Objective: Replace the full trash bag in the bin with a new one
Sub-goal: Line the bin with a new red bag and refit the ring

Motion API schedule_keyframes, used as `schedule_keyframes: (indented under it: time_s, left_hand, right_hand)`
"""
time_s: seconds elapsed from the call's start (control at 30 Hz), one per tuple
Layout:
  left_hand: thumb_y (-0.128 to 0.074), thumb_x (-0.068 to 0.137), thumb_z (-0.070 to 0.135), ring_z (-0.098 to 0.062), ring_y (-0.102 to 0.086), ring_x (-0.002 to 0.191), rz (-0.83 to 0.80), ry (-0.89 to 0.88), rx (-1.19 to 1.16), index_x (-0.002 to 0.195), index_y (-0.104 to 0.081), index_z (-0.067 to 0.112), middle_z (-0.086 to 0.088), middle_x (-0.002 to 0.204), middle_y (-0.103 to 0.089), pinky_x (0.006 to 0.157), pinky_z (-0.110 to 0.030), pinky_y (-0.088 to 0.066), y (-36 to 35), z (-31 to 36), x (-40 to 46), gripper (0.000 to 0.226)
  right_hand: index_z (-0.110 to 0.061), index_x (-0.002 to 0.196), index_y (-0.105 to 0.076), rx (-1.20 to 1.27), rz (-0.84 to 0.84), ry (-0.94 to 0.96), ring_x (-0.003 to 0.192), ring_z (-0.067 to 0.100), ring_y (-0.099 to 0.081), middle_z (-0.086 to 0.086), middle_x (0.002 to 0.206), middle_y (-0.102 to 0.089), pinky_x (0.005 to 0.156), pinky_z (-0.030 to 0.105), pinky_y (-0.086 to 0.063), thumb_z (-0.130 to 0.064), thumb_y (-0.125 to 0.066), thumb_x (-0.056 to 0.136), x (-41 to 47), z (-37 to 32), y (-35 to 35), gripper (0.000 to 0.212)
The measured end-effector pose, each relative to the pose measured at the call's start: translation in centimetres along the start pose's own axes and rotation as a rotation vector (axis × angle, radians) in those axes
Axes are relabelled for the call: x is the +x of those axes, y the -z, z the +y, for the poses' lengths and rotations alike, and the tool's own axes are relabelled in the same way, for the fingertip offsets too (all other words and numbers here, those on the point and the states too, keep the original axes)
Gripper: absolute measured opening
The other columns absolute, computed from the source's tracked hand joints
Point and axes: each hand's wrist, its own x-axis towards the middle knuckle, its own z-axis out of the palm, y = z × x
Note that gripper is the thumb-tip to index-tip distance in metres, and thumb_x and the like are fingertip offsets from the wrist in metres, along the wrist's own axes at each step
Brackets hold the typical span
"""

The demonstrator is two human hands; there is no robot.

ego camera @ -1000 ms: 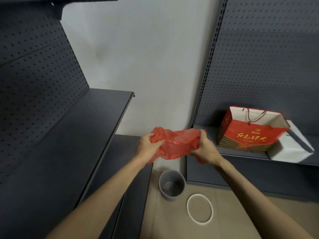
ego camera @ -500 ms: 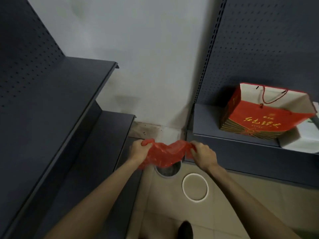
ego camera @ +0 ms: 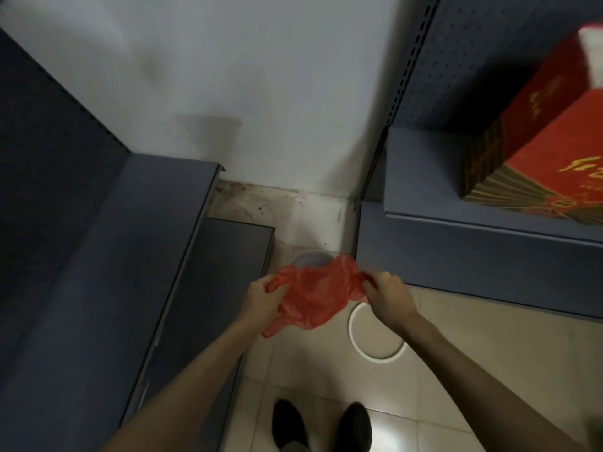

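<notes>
A red paper bag (ego camera: 535, 138) with gold writing sits on a dark grey shelf (ego camera: 424, 197) on the right. Behind it stands a grey board full of little holes (ego camera: 483, 60). More dark grey shelves (ego camera: 107, 256) step down on the left. A white wall (ego camera: 244, 76) fills the corner between them. The floor (ego camera: 434, 393) has pale shiny tiles, with dirty specks near the wall. A white ring (ego camera: 354, 337) lies flat on the tiles. Two black shoes (ego camera: 321, 425) show at the bottom.

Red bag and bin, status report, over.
Left hand and right hand both grip the red bag. Bag bunched above the bin, not in. White ring on floor beside.
</notes>
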Motion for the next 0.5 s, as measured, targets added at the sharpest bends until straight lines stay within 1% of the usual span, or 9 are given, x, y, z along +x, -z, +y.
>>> schedule_keyframes:
  time_s: [0.07, 0.13, 0.2, 0.23, 0.27, 0.3, 0.33, 0.43, 0.5]
  left_hand:
    - [-0.064, 0.091, 0.01, -0.014, -0.064, 0.069, 0.006, 0.024, -0.011, 0.098, -0.069, 0.009, -0.007, 0.085, -0.07, 0.047, -0.013, -0.049, -1.5, -2.3, 2.7, 0.008]
    - [-0.063, 0.091, 0.01, -0.018, -0.065, 0.07, 0.018, 0.033, -0.022, 0.097, -0.068, 0.009, -0.009, 0.086, -0.07, 0.045, -0.015, -0.05, -2.8, -4.3, 5.3, 0.008]
    - [-0.063, 0.091, 0.011, -0.02, -0.065, 0.069, 0.047, 0.041, -0.018, 0.096, -0.069, 0.011, -0.009, 0.085, -0.069, 0.043, -0.017, -0.05, -3.8, -5.8, 7.6, 0.009]
    - [-0.063, 0.09, 0.012, -0.019, -0.066, 0.07, 0.071, 0.04, -0.007, 0.097, -0.071, 0.012, -0.008, 0.084, -0.07, 0.044, -0.019, -0.051, -4.2, -6.5, 8.7, 0.011]
    - [-0.063, 0.089, 0.013, -0.02, -0.067, 0.073, 0.094, 0.026, 0.01, 0.097, -0.072, 0.012, -0.007, 0.084, -0.071, 0.049, -0.021, -0.053, -4.6, -7.2, 9.9, 0.012]
    - [-0.063, 0.088, 0.015, -0.022, -0.069, 0.077, 0.116, 0.011, 0.032, 0.097, -0.074, 0.012, -0.007, 0.085, -0.072, 0.057, -0.024, -0.055, -4.8, -7.8, 11.1, 0.015]
    - [-0.063, 0.087, 0.018, -0.023, -0.07, 0.082, 0.135, 0.001, 0.055, 0.097, -0.076, 0.013, -0.007, 0.086, -0.074, 0.065, -0.028, -0.057, -5.1, -8.4, 12.3, 0.016]
    - [-0.063, 0.085, 0.025, -0.025, -0.069, 0.088, 0.148, -0.004, 0.08, 0.093, -0.076, 0.018, -0.007, 0.088, -0.074, 0.08, -0.037, -0.057, -6.2, -10.2, 15.6, 0.017]
    - [-0.064, 0.084, 0.027, -0.025, -0.069, 0.089, 0.136, -0.039, 0.081, 0.086, -0.075, 0.023, -0.005, 0.088, -0.074, 0.081, -0.038, -0.057, -7.2, -11.2, 17.8, 0.012]
  right_hand:
    - [-0.023, 0.118, -0.067, 0.053, -0.018, -0.004, 0.104, 0.03, -0.064, 0.005, 0.112, -0.072, 0.088, 0.043, -0.051, -0.018, -0.046, 0.091, 2.5, 1.6, -2.8, 0.034]
    - [-0.025, 0.116, -0.068, 0.123, -0.024, -0.025, 0.106, 0.028, -0.064, 0.003, 0.114, -0.072, 0.091, 0.044, -0.051, -0.022, -0.045, 0.087, 4.7, 3.2, -5.6, 0.037]
    - [-0.025, 0.109, -0.072, 0.192, -0.027, -0.047, 0.095, 0.022, -0.067, 0.001, 0.104, -0.074, 0.087, 0.038, -0.052, -0.024, -0.043, 0.082, 6.7, 4.5, -7.8, 0.039]
    - [-0.024, 0.104, -0.074, 0.242, -0.032, -0.051, 0.081, 0.017, -0.067, -0.001, 0.092, -0.074, 0.08, 0.033, -0.051, -0.02, -0.045, 0.083, 7.7, 5.1, -8.9, 0.036]
    - [-0.022, 0.1, -0.075, 0.286, -0.032, -0.05, 0.068, 0.01, -0.063, -0.004, 0.08, -0.07, 0.073, 0.029, -0.048, -0.014, -0.047, 0.085, 8.7, 5.8, -9.8, 0.033]
    - [-0.02, 0.097, -0.075, 0.319, -0.022, -0.055, 0.06, 0.006, -0.057, -0.007, 0.07, -0.065, 0.067, 0.027, -0.044, -0.009, -0.048, 0.086, 9.6, 6.3, -10.5, 0.031]
    - [-0.019, 0.095, -0.075, 0.331, -0.004, -0.065, 0.057, 0.008, -0.054, -0.009, 0.065, -0.061, 0.063, 0.025, -0.042, -0.008, -0.048, 0.087, 10.6, 6.8, -11.1, 0.03]
    - [-0.025, 0.092, -0.073, 0.321, 0.051, -0.092, 0.058, 0.015, -0.051, -0.013, 0.058, -0.055, 0.052, 0.023, -0.038, -0.012, -0.049, 0.087, 13.3, 8.3, -13.0, 0.028]
    - [-0.024, 0.093, -0.074, 0.283, 0.065, -0.078, 0.062, 0.02, -0.051, -0.01, 0.058, -0.055, 0.055, 0.027, -0.043, -0.014, -0.05, 0.088, 14.9, 9.2, -14.3, 0.027]
